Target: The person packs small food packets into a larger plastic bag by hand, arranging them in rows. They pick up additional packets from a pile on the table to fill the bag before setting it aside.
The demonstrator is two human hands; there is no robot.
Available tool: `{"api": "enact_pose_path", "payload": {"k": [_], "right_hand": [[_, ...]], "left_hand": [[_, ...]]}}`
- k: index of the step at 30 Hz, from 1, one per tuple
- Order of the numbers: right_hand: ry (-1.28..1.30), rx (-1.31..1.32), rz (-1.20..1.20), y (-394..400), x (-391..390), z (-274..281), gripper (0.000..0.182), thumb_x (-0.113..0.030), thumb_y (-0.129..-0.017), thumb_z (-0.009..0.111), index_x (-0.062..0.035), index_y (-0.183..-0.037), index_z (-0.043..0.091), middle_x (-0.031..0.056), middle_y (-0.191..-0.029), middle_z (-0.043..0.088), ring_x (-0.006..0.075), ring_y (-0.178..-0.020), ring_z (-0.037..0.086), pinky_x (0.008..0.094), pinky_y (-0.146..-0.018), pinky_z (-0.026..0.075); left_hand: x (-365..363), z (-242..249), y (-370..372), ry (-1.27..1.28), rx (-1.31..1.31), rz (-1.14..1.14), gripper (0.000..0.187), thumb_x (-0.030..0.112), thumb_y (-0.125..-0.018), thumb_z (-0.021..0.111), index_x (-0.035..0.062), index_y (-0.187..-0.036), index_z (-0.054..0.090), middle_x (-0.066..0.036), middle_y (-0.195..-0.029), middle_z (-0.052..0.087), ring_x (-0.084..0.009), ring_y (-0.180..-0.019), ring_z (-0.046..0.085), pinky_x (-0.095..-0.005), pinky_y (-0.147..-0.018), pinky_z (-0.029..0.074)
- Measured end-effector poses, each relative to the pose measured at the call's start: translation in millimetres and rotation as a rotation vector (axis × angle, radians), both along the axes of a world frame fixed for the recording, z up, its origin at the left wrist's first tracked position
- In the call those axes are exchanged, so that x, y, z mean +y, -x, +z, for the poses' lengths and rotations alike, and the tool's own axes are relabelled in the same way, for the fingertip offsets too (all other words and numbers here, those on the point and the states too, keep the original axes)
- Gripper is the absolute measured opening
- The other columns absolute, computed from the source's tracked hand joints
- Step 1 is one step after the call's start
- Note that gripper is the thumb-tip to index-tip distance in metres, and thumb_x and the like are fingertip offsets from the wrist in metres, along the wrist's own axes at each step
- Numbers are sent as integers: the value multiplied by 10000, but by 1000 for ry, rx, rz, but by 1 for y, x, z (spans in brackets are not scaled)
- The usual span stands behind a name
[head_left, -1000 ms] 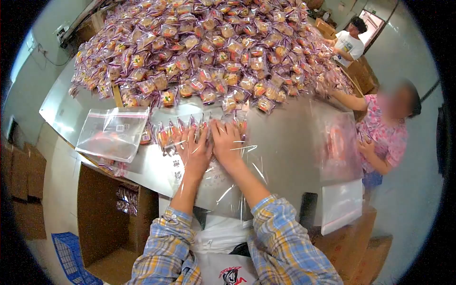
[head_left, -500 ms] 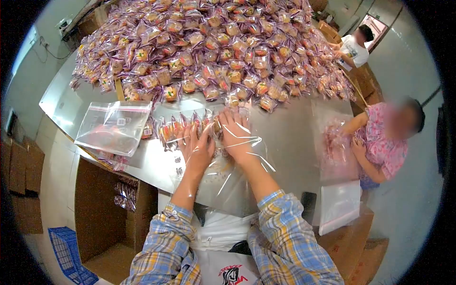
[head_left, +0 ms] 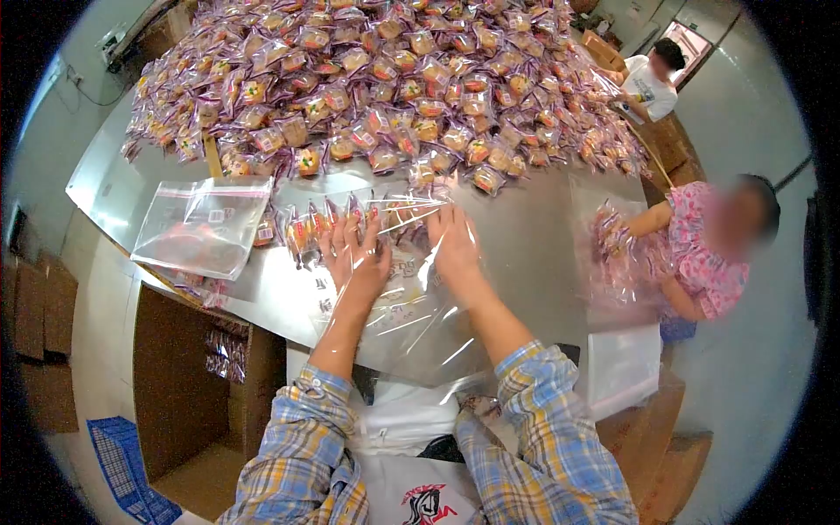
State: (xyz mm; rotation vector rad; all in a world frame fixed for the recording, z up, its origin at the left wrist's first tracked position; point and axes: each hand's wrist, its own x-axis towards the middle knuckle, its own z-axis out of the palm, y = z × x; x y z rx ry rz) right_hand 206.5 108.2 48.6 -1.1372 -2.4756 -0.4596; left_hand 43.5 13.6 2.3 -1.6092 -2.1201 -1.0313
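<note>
A clear printed plastic bag [head_left: 411, 328] lies on the metal table in front of me, its film glinting over my right fingers and wrists. Toward its far side stands a row of small wrapped cakes [head_left: 302, 229] in purple-edged packets, side by side. My left hand [head_left: 357, 262], fingers spread, rests on the near side of the row. At the row's right end, my right hand [head_left: 455, 249] lies with fingers stretched forward against the packets; glare partly hides its fingertips. Left of the row, a second clear bag [head_left: 206, 227] with a pink top strip lies flat.
A large heap of wrapped cakes [head_left: 376, 87] covers the far table [head_left: 525, 236]. At right, a person in a pink top [head_left: 713, 254] handles packets in a bag; another person in white [head_left: 649, 87] stands farther back. An open carton [head_left: 188, 394] and blue crate [head_left: 129, 468] are lower left.
My right hand has shifted right and away from the left hand, its film creasing over the fingers. My left hand remains on the row. The person in pink has reached farther over their packets.
</note>
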Motion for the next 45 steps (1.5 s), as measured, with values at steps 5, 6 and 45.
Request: {"api": "enact_pose_path", "payload": {"k": [5,6,45], "right_hand": [[94,-78,-63,6,1,-4,131,-102,-904,591,-92,-1017,657,126,-963,727,298,-914,725,410,-896,530],[178,-118,-77,6,-4,12,116,-110,-908,591,-106,-1000,663,120,-922,739,303,-876,737,417,-882,534],[935,-415,571,-34,-133,64,671,-80,-837,712,-34,-1479,523,196,-1410,625,355,-1036,695,456,-902,569]], "left_hand": [[4,-9,2,-63,-8,-2,545,243,-809,794,197,-1342,686,-137,-1424,566,-328,-1406,466,-554,-1215,235],[5,-9,3,-61,-22,-8,538,241,-807,797,194,-1332,692,-137,-1417,571,-328,-1403,469,-552,-1214,236],[5,-6,4,-76,48,47,511,245,-820,789,261,-1324,712,-108,-1371,592,-304,-1359,501,-537,-1186,295]]}}
